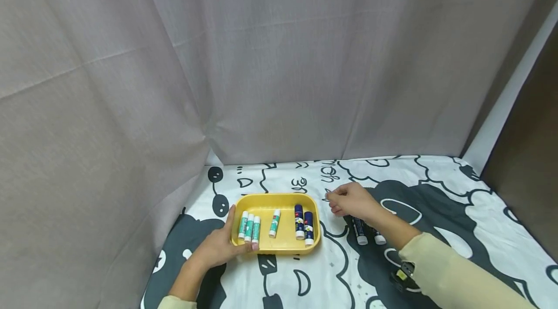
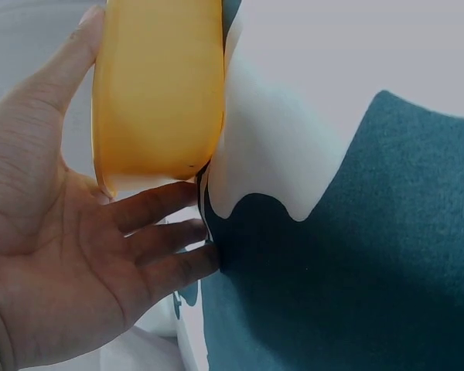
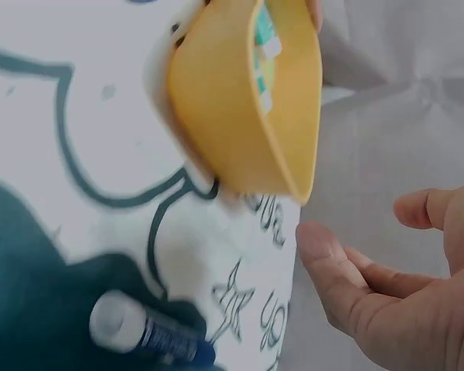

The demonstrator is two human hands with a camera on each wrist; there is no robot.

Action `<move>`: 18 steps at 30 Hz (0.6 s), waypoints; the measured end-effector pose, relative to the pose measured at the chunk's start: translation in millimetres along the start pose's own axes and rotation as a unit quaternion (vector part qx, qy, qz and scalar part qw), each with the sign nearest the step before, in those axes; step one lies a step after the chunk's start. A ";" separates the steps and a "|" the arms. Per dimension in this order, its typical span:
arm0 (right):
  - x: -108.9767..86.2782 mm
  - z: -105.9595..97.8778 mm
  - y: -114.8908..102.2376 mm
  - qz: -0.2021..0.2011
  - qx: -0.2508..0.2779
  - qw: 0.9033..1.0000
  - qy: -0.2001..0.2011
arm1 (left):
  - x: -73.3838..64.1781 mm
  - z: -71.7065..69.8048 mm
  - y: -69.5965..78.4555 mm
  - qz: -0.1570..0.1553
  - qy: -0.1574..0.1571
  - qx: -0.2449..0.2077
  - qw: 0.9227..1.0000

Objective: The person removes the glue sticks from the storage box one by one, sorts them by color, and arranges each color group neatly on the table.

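A yellow tray point(image 1: 285, 248) lies on the patterned cloth, holding several small green-and-white glue sticks point(image 1: 249, 226) at the left and one apart in the middle point(image 1: 274, 223). Two larger navy glue sticks point(image 1: 303, 225) lie at its right end. My left hand point(image 1: 220, 246) rests against the tray's left end, thumb at the front rim and fingers spread, quite straight in the left wrist view. To the right of the tray, my right hand point(image 1: 353, 200) hovers with loosely bent fingers, nothing between thumb and fingertips. Below it lie two more navy sticks point(image 1: 359, 232), one partly hidden by the forearm.
The white cloth point(image 1: 314, 275) has dark grey cartoon shapes. A grey curtain point(image 1: 279, 67) hangs behind it, and a brown panel point(image 1: 527, 154) stands at the right. A dark strap with a small device point(image 1: 405, 272) sits by the right sleeve.
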State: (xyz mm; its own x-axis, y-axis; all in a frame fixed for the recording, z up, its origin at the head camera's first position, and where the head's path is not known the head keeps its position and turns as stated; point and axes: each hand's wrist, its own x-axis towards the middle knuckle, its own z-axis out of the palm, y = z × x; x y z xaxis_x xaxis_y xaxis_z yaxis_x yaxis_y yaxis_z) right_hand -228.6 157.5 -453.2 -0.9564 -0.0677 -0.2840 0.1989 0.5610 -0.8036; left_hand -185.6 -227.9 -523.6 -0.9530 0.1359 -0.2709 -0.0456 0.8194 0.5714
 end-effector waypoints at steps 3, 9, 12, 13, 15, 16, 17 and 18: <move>0.5 11.1 -12.3 0.006 0.003 1.000 -0.014 | 1.1 1.0 -1.2 -0.007 -0.003 0.002 1.000; 6.1 29.0 -27.8 0.013 0.003 0.998 -0.056 | 4.8 2.1 -4.2 -0.002 0.002 0.002 1.000; 10.8 38.3 -30.5 0.019 0.008 0.998 -0.065 | 4.5 1.4 -3.2 0.001 0.003 0.003 1.000; 12.0 41.5 -30.9 0.022 0.009 0.997 -0.067 | 4.4 1.5 -3.2 0.000 0.003 0.002 1.000; 13.7 48.0 -31.1 0.030 0.010 0.997 -0.068 | 3.8 1.9 -3.3 -0.003 0.002 0.002 1.000; 14.4 51.3 -30.8 0.035 0.010 0.997 -0.069 | 3.4 2.2 -3.3 -0.004 0.002 0.002 1.000; 14.7 54.5 -30.8 0.039 0.011 0.997 -0.072 | 3.0 2.7 -3.6 -0.006 0.001 0.002 1.000; 14.8 57.4 -31.2 0.043 0.012 0.996 -0.073 | 2.6 3.1 -3.8 -0.010 0.000 0.000 1.000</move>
State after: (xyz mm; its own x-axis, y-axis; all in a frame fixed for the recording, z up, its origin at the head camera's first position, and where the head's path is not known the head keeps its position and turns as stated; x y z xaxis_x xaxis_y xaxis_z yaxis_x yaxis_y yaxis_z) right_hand -236.7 91.6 -462.4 -0.8946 -0.1400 -0.4243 0.2859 0.5504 -0.7845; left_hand -187.0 -229.0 -529.0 -0.9519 0.1185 -0.2826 -0.0653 0.8226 0.5649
